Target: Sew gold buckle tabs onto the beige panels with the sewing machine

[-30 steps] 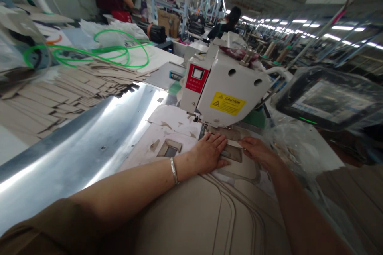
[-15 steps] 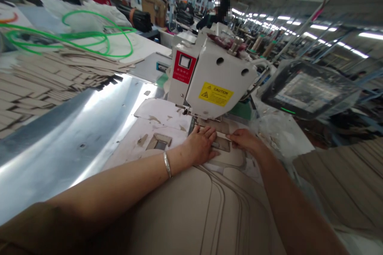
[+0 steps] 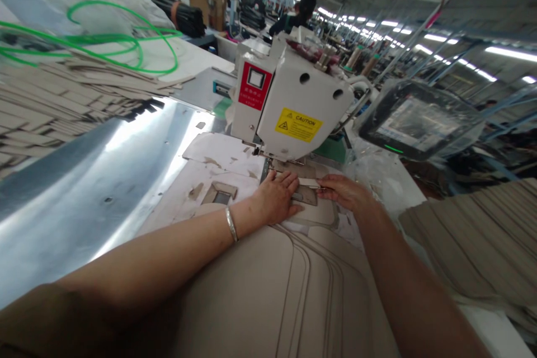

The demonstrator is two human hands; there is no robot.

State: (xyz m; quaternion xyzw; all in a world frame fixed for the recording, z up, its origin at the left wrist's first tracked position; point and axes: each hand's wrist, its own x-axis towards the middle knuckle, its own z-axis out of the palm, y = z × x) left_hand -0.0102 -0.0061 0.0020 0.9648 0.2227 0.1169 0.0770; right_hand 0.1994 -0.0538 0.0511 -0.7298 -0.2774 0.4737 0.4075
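Note:
My left hand [image 3: 277, 197], a bracelet on its wrist, lies flat with fingers spread on a beige panel [image 3: 321, 213] under the head of a white sewing machine [image 3: 304, 100]. The panel has a rectangular opening in its middle. At the right of that opening my right hand [image 3: 346, 191] is closed in a pinch on the end of a narrow pale strip [image 3: 309, 182]. The strip's other end reaches toward my left fingertips. Its exact contact with the panel is hard to make out. Nearer to me lies a stack of beige panels [image 3: 251, 285] with rounded corners.
Left of the machine is a shiny metal table [image 3: 126, 179] with piles of beige strips [image 3: 62, 106] and green tubing [image 3: 168, 61]. A plastic-wrapped control screen [image 3: 419, 120] stands at the right, above more stacked panels [image 3: 482, 240]. Another person [image 3: 293, 14] is behind the machine.
My right fingers have drawn together around the end of the pale strip. My left hand stays on the panel. The whole view has shifted slightly.

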